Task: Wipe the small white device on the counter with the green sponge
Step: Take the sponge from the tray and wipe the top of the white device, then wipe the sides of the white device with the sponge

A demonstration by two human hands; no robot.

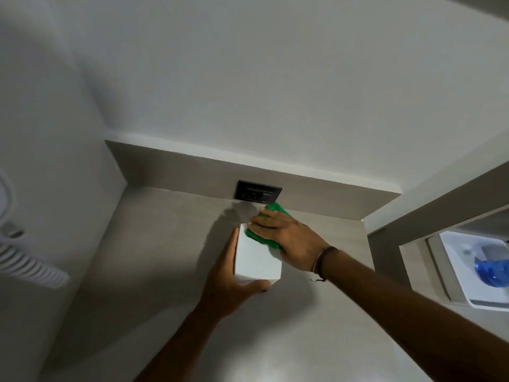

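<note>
while left hand [234,282] steadies boxy white device [257,257], right hand [286,232] presses soft green sponge [271,213] — matte counter [165,244]

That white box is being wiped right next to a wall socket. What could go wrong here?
1. The sponge under the right hand works close to the dark socket; if it is wet, moisture might reach it.
2. The left hand steadies the device only from one side and the front, so a hard push could slide or tip it on the counter.
</note>
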